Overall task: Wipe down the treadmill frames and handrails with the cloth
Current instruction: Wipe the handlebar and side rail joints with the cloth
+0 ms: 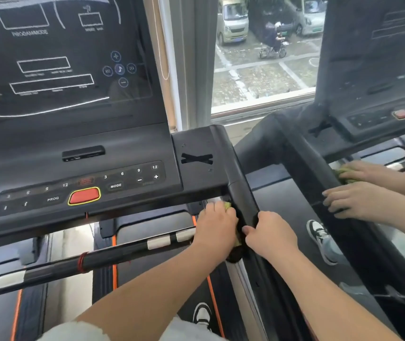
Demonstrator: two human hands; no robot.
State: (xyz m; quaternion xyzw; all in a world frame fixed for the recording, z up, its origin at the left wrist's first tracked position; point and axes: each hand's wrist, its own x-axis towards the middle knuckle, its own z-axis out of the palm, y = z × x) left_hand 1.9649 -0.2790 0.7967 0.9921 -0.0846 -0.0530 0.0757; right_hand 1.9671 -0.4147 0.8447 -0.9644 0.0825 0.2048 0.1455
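Both hands are on the treadmill's (196, 153) right handrail (242, 190), just below the corner where it joins the console (78, 183). The left hand (215, 225) has the yellow-green cloth (227, 206) bunched up in it, fingers curled tight together around it and pressing it against the inner, left face of the rail. You only see bits of cloth poking out above and below the fist. The right hand (270, 235) grabs the same rail from the outer side, fingers close together and hooked over the top, almost touching the left hand. The red button (84, 195) sits on the console to the left, and the crossbar (122, 252) runs left under the left wrist. The mirror (295, 193) on the right shows the same hands, and the window (265, 70) is at the far side.
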